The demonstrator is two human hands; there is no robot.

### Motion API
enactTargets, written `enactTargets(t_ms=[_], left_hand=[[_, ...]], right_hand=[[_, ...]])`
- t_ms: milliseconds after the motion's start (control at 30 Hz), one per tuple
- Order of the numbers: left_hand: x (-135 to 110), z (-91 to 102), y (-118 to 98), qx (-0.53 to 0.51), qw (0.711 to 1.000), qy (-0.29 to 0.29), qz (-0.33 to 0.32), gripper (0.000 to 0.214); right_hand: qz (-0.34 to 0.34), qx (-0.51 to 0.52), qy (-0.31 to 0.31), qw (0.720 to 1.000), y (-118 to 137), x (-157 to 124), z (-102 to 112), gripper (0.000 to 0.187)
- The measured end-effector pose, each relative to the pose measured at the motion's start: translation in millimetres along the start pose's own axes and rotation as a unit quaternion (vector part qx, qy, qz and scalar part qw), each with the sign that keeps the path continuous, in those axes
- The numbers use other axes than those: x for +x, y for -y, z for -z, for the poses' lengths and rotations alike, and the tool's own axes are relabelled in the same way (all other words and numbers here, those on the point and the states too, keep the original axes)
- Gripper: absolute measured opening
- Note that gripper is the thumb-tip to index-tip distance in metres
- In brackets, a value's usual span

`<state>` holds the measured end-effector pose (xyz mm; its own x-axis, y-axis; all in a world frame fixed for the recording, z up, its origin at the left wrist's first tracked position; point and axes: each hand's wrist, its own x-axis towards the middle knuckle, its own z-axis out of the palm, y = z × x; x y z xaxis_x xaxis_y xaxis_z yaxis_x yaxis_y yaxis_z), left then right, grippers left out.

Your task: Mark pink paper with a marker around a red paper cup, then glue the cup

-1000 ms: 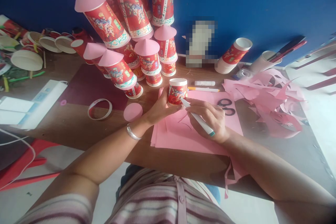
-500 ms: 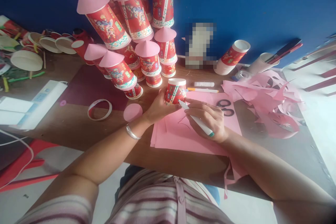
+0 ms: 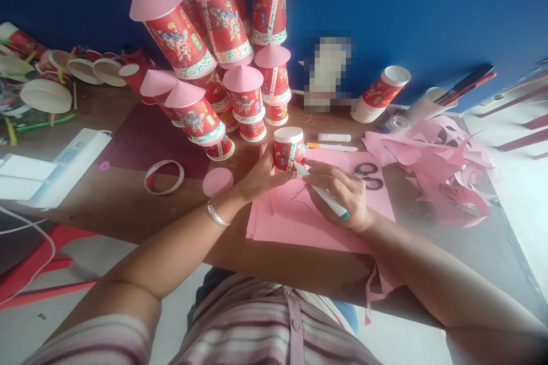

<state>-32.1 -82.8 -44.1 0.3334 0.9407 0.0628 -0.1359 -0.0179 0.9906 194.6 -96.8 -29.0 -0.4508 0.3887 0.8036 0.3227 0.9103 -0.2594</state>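
Observation:
A red printed paper cup (image 3: 287,148) with a white rim stands upright in my left hand (image 3: 261,177), whose fingers are wrapped round its left side and base. My right hand (image 3: 338,191) grips a white marker (image 3: 323,197) with a green end cap. The marker's tip meets the lower right of the cup or sits very close to it. Below both hands lie pink paper sheets (image 3: 295,222). Scissors (image 3: 367,175) rest on the sheets just past my right hand, with only their black handles showing. A pink paper disc (image 3: 217,182) lies left of my left wrist.
Red cup towers with pink paper cones (image 3: 156,0) stand at the back left. Pink paper scraps (image 3: 440,171) heap on the right, near a cup stack (image 3: 381,94) and a pen holder (image 3: 428,105). A white cap-like tube (image 3: 334,137) and orange pen (image 3: 331,147) lie behind the sheets.
The cup has turned slightly in my left hand, so its printed face shows differently. My right hand keeps the marker at the cup's lower edge. The whole view has shifted a little.

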Motion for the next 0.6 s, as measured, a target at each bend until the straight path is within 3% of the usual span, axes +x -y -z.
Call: enactTargets(t_ms=[100, 267, 400, 600], left_hand=[[2.5, -1.2, -4.2, -0.013, 1.000, 0.020, 0.001, 0.069], [3.7, -1.9, -4.1, 0.026, 1.000, -0.014, -0.001, 0.059], [1.7, -0.3, 0.8, 0.060, 0.995, -0.070, 0.026, 0.069], [1.2, -1.7, 4.2, 0.053, 0.996, -0.063, 0.027, 0.070]], right_hand=[[-0.003, -0.005, -0.011, 1.000, -3.2, 2.6, 1.5, 0.037], [0.009, 0.006, -0.024, 1.000, -5.6, 4.9, 1.8, 0.038], [0.018, 0.007, -0.018, 1.000, -4.7, 1.1, -0.7, 0.044], [0.021, -0.018, -0.012, 1.000, -2.5, -2.1, -2.0, 0.043]])
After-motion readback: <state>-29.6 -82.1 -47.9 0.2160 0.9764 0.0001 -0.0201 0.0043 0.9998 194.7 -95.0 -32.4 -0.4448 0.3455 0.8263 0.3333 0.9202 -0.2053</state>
